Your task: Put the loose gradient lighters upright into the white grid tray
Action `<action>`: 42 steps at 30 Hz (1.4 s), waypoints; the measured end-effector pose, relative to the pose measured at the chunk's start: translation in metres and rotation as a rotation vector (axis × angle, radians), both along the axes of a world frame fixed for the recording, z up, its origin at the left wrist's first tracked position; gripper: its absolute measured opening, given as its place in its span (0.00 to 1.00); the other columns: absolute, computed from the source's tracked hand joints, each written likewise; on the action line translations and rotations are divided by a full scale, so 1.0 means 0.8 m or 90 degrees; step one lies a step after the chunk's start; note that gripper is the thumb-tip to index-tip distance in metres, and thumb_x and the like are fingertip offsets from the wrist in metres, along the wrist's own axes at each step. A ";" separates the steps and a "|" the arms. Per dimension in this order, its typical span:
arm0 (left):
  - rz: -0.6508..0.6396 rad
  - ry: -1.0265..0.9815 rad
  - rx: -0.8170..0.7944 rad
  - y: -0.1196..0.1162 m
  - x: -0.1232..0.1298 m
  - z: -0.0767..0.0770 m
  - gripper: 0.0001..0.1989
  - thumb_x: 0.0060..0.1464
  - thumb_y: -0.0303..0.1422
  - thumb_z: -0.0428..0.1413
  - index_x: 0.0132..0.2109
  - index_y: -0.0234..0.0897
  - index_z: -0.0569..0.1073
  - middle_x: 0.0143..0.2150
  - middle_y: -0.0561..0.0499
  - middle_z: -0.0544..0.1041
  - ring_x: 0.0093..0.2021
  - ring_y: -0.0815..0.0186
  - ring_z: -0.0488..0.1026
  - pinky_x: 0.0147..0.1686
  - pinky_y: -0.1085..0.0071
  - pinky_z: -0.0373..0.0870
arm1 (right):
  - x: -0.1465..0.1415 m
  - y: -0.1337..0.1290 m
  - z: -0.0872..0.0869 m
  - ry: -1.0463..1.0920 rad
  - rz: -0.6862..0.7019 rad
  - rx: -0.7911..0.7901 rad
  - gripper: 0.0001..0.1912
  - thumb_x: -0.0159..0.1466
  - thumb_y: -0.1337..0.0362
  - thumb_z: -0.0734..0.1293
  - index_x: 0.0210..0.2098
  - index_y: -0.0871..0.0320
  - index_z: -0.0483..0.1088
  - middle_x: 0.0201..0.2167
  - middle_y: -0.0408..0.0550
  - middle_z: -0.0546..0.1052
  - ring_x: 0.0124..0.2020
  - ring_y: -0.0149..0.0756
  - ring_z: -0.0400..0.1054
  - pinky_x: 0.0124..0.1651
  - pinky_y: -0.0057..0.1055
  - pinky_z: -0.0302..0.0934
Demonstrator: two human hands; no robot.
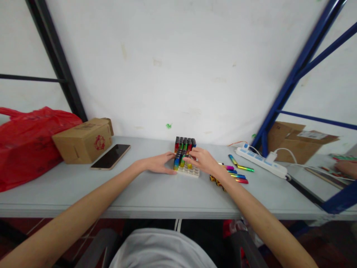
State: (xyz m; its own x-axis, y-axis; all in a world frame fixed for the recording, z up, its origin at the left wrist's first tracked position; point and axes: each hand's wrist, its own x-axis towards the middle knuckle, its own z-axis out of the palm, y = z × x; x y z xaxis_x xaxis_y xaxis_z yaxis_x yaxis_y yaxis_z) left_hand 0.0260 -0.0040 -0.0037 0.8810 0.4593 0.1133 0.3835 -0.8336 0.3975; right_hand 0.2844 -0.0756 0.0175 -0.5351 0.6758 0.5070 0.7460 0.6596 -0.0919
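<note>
A white tray (189,172) with rows of round holes sits near the middle of the table. Several shiny coloured tubes with black tops (185,143) stand upright in its back and left part. My left hand (160,163) rests at the tray's left side, thumb and fingers apart, thumb tip by its front left corner. Over the tray's right part, my right hand (203,160) has its fingers bent around the top of a yellow tube (189,165). The fingers partly hide that tube. Beneath my right forearm lie more loose coloured tubes (238,176) with gold ends.
To the left are a phone (111,156), a cardboard box (83,141) and a red plastic bag (33,145). A white power strip (260,162) lies right, beside a blue metal frame (292,82). Beyond it are an opened carton (298,143) and another person's hand (346,167).
</note>
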 end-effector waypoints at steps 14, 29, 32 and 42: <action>0.010 0.015 -0.004 -0.001 0.001 0.000 0.41 0.57 0.53 0.60 0.68 0.33 0.61 0.67 0.38 0.65 0.66 0.51 0.65 0.67 0.62 0.58 | -0.025 0.002 -0.016 0.033 -0.118 -0.108 0.27 0.71 0.45 0.63 0.26 0.59 0.71 0.24 0.49 0.79 0.26 0.34 0.71 0.31 0.27 0.54; 0.011 0.018 -0.015 -0.002 -0.001 0.003 0.39 0.58 0.53 0.60 0.67 0.35 0.63 0.67 0.39 0.65 0.65 0.50 0.65 0.67 0.60 0.57 | -0.024 0.002 -0.005 -0.090 -0.106 -0.133 0.27 0.71 0.42 0.59 0.37 0.59 0.76 0.26 0.51 0.80 0.30 0.38 0.75 0.32 0.28 0.56; 0.006 0.013 -0.008 -0.002 -0.001 0.003 0.38 0.58 0.54 0.59 0.67 0.35 0.64 0.67 0.40 0.66 0.65 0.50 0.64 0.68 0.60 0.57 | -0.032 0.002 -0.009 -0.133 -0.179 -0.086 0.31 0.69 0.39 0.58 0.33 0.58 0.77 0.28 0.56 0.81 0.31 0.41 0.75 0.31 0.29 0.55; 0.007 0.015 -0.002 -0.002 -0.001 0.004 0.41 0.59 0.55 0.59 0.69 0.34 0.59 0.68 0.38 0.64 0.66 0.50 0.64 0.68 0.60 0.57 | 0.045 0.008 0.020 -0.040 -0.295 -0.050 0.33 0.74 0.42 0.53 0.32 0.58 0.78 0.28 0.54 0.80 0.32 0.39 0.73 0.34 0.30 0.55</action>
State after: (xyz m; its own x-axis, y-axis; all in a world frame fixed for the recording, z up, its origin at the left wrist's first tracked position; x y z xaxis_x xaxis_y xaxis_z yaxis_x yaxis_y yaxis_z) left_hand 0.0253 -0.0058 -0.0007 0.8782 0.4697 0.0904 0.4026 -0.8279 0.3906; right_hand 0.3201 -0.0690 0.0333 -0.1956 0.8854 0.4217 0.9658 0.2485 -0.0738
